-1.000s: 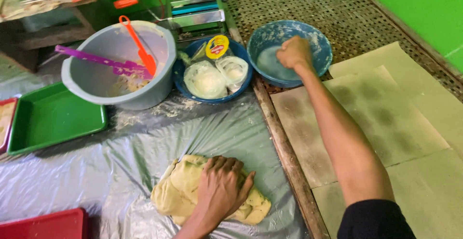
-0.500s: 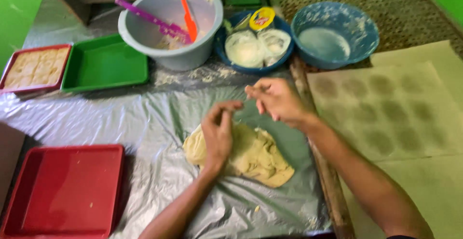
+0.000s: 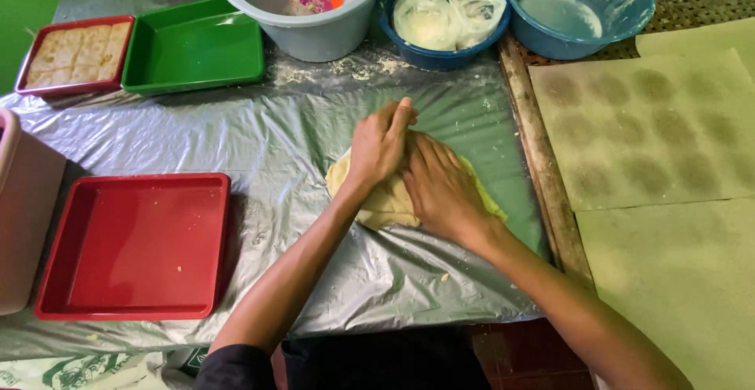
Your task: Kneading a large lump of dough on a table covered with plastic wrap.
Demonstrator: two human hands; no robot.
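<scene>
Plainly, step in hand: kneading, as I judge it; both hands press down on one lump of dough
Dough point(image 3: 383, 205): pale yellow, soft-looking, lying on the grey plastic sheet point(image 3: 236, 138) near the middle of the table, mostly hidden under the hands
Left hand point(image 3: 379, 145): palm down on the far left part of the dough, fingers together and stretched forward, holding nothing
Right hand point(image 3: 440, 185): flat on the right part, touching the left hand, fingers slightly spread, gripping nothing
Doing it well: likely best to push with the heels of the palms, fold the edge back and keep the lump on the sheet, away from the wooden edge point(image 3: 543, 178)
Grey bucket point(image 3: 307, 12): purple and orange utensils, some crumbly mix
Dark blue bowl point(image 3: 440, 52): two knotted clear bags of white stuff and a yellow packet
Light blue bowl point(image 3: 582, 5): white powder, flour I think
Green tray point(image 3: 193, 48): nothing in it
Small red tray point(image 3: 71, 52): cut pale squares in rows
Large red tray point(image 3: 138, 244): only crumbs
</scene>
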